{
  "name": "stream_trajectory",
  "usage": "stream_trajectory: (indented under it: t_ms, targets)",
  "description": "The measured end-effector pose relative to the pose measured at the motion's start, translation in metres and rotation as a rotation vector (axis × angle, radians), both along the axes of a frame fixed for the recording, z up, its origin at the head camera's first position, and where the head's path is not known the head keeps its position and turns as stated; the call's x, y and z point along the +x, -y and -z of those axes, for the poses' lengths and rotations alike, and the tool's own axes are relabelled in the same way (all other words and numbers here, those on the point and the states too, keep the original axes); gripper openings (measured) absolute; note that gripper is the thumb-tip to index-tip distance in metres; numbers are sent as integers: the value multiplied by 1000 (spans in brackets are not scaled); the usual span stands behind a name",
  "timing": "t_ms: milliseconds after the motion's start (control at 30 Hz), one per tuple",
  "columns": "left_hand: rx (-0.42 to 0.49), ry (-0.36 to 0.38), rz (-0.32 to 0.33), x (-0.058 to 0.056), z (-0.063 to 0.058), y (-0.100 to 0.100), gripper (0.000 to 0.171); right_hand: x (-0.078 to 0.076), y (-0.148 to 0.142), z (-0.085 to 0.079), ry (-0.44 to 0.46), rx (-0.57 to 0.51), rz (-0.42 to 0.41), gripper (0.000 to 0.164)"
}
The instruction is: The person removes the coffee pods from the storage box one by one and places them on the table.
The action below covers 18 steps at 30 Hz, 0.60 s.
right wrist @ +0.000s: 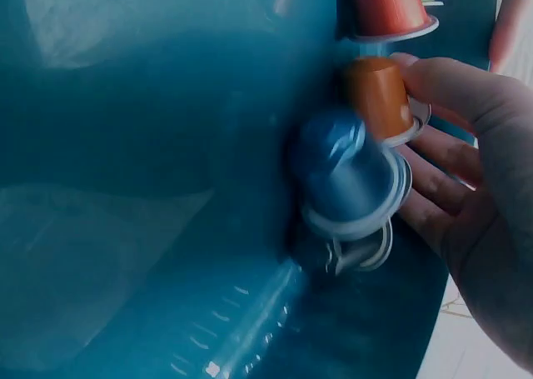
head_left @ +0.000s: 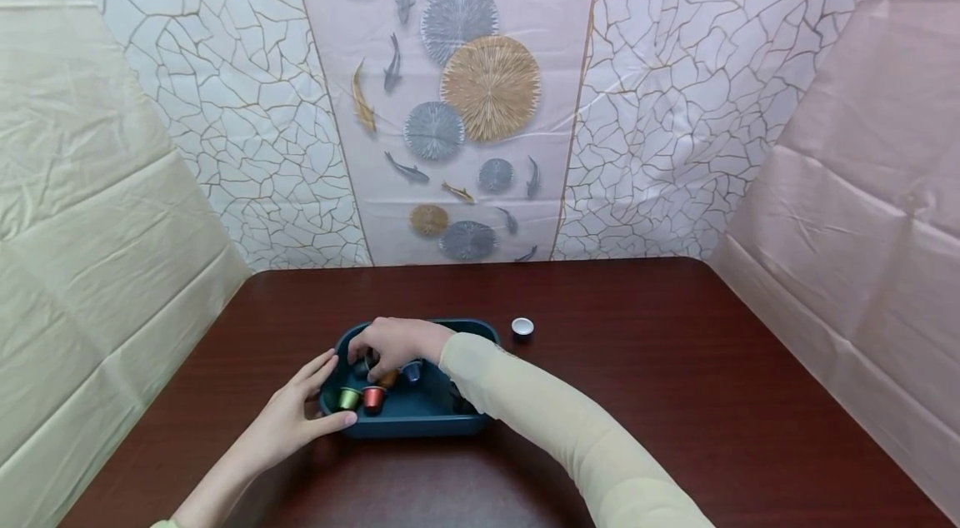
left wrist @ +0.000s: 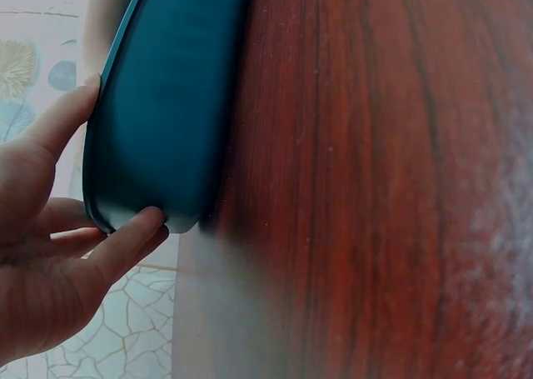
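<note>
A dark teal tray [head_left: 420, 428] stands on the table with several coffee capsules in its left half. My left hand [head_left: 296, 411] rests at the tray's left front corner, its thumb against the front side and fingers along the left end. Inside the tray, my right hand [head_left: 393, 343] has thumb and fingers around a dark coffee capsule [head_left: 361, 368], mostly hidden by the fingers. Close to that hand lie an orange capsule [right wrist: 385, 100] and a blue capsule [right wrist: 346, 175]. A red capsule [head_left: 372, 400] and a green capsule [head_left: 348, 399] stand near the left hand's thumb.
On the table [head_left: 637, 361], right of the tray's far corner, is a single capsule [head_left: 522, 329] with its pale round face up. Something black [head_left: 460, 401] lies in the tray's right part, partly behind the right sleeve [head_left: 555, 428]. Patterned cloth hangs behind the table.
</note>
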<state>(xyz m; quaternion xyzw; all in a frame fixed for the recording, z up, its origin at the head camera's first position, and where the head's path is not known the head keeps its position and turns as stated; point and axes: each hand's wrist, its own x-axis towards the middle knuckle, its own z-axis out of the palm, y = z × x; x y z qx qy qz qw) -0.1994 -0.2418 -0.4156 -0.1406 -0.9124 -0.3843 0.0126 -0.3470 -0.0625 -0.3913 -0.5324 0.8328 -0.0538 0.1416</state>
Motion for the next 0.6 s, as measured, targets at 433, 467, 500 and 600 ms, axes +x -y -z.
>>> stream_trajectory:
  t_ms: [433,467,500,600]
  targets:
    - [-1,4,3,0,-1,1,91,0,5,8,-24,29,0,38]
    - [0,5,3,0,-1,0,91,0,5,7,-28,32,1,38]
    - [2,5,4,0,-1,0,91,1,5,6,-33,33,0,38]
    - [10,6,4,0,-1,0,91,1,4,0,-52,29,-12,36]
